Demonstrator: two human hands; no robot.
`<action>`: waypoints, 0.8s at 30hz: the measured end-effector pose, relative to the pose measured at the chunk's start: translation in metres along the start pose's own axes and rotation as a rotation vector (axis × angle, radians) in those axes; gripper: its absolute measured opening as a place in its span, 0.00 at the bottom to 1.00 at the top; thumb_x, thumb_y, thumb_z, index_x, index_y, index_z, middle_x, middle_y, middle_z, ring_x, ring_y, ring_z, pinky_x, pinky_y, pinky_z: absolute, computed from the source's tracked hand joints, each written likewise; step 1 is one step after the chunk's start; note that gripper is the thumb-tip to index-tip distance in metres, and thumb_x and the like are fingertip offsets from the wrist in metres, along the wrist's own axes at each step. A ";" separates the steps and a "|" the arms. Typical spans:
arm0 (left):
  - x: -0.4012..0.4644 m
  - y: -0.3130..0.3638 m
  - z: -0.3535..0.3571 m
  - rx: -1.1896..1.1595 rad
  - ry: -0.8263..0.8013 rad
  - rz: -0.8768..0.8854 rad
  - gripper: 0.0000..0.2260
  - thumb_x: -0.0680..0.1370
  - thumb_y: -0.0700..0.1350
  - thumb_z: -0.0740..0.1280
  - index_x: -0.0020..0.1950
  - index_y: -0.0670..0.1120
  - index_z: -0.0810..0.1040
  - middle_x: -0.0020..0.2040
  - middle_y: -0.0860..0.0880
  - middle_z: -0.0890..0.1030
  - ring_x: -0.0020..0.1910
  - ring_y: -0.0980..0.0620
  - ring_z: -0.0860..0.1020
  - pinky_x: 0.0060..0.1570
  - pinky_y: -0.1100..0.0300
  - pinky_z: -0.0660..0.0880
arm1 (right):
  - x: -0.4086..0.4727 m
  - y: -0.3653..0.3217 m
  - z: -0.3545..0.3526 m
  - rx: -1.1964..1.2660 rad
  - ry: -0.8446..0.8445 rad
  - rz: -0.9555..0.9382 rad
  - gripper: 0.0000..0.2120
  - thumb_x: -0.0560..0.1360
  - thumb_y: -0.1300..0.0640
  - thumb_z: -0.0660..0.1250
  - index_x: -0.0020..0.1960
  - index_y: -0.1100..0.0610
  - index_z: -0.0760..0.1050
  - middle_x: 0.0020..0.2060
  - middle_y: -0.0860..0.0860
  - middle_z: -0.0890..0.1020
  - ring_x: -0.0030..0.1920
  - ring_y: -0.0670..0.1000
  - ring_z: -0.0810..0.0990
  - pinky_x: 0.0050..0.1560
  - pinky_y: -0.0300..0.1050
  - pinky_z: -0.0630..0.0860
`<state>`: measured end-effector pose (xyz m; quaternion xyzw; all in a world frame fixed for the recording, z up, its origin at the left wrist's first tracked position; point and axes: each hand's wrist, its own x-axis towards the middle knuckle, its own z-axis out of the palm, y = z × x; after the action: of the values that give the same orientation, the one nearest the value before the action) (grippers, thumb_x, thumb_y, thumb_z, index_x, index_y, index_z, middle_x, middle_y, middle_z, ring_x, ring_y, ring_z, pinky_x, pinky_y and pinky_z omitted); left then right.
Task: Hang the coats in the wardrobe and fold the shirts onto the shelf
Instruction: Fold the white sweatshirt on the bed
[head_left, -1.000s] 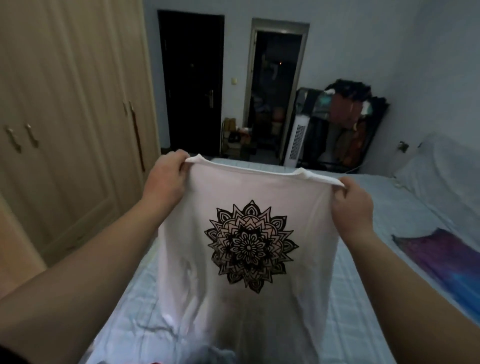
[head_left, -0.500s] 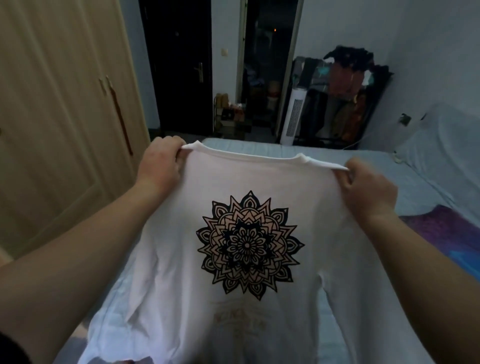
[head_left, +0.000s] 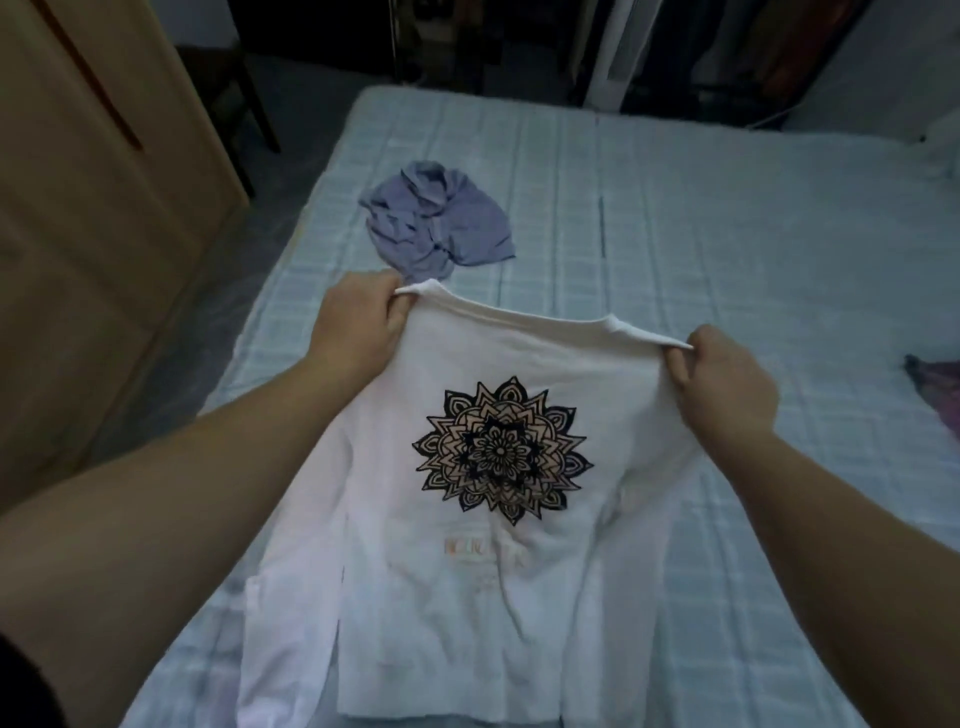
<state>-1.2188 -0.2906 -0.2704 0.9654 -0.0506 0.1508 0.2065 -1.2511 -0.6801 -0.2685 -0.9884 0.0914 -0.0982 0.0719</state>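
A white long-sleeved shirt (head_left: 467, 571) with a black mandala print is stretched out over the bed, its lower part lying on the sheet. My left hand (head_left: 358, 322) pinches its left shoulder. My right hand (head_left: 727, 379) pinches the right shoulder. A crumpled lavender shirt (head_left: 441, 218) lies farther up the bed, just beyond my left hand. The wooden wardrobe (head_left: 78, 208) stands along the left side with its doors closed.
The bed (head_left: 727, 234) with a pale blue checked sheet fills most of the view. A purple cloth (head_left: 935, 384) lies at the bed's right edge. A dark chair (head_left: 234, 93) stands between wardrobe and bed. A white tower appliance (head_left: 618, 52) stands beyond the bed's far end.
Both hands have lowered the white shirt from held up in the air down toward the bed. My view tilted down, which brought the lavender shirt into sight.
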 end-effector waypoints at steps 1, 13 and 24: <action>0.013 -0.011 0.028 0.007 -0.020 -0.014 0.13 0.79 0.51 0.61 0.41 0.43 0.73 0.39 0.37 0.78 0.40 0.37 0.75 0.39 0.46 0.69 | 0.019 -0.001 0.028 -0.004 -0.016 0.003 0.13 0.78 0.44 0.57 0.44 0.54 0.68 0.44 0.58 0.78 0.47 0.62 0.78 0.42 0.52 0.71; 0.108 -0.122 0.291 0.234 -0.129 -0.130 0.12 0.80 0.49 0.62 0.43 0.41 0.75 0.40 0.37 0.79 0.41 0.36 0.76 0.40 0.48 0.67 | 0.179 -0.001 0.306 -0.025 -0.159 -0.008 0.19 0.78 0.40 0.56 0.49 0.56 0.70 0.47 0.60 0.78 0.51 0.63 0.78 0.46 0.56 0.73; 0.096 -0.161 0.377 0.258 -0.108 -0.113 0.11 0.79 0.50 0.59 0.49 0.42 0.72 0.43 0.40 0.75 0.43 0.40 0.72 0.44 0.48 0.66 | 0.174 0.016 0.392 0.017 -0.074 -0.037 0.16 0.76 0.43 0.60 0.53 0.55 0.69 0.52 0.58 0.74 0.55 0.62 0.73 0.48 0.57 0.73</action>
<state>-1.0004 -0.3037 -0.6298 0.9920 0.0124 0.0918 0.0856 -1.0043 -0.6811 -0.6204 -0.9922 0.0695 -0.0638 0.0819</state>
